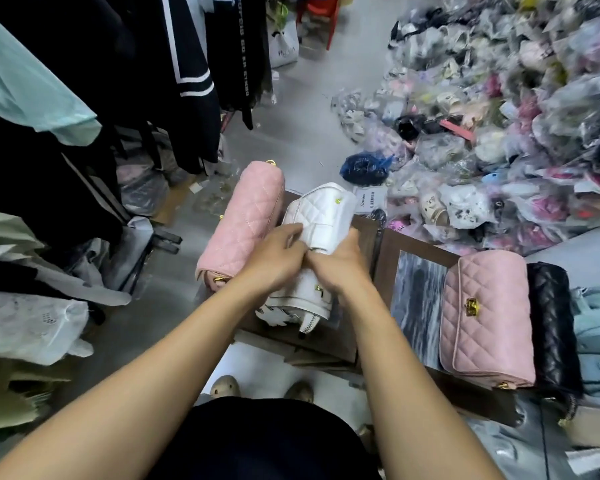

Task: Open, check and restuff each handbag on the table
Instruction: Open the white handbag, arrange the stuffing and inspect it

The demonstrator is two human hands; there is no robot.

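Left hand [274, 263] and right hand [342, 266] meet atop the white handbag [323, 211], fingers curled, apparently gripping its flap.

- A white handbag [321, 209] is shown in quilted, leather-like material with a soft sheen, and its small studs are seen in polished gold-toned metal.
- The left pink handbag [246, 216] and the right pink handbag [487, 317] are finished in smooth, diamond-stitched material. A shiny gold metal clasp [471, 306] is fitted to the right one.
- A black handbag [553, 323] is seen in glossier quilted material.
- The table [420, 244] is framed in dark matt wood, with a marble-patterned panel [418, 299] inset.
- A heap of goods [499, 116] is wrapped in clear, crinkled plastic.
- Hanging garments [174, 64] are made of soft matt cloth.
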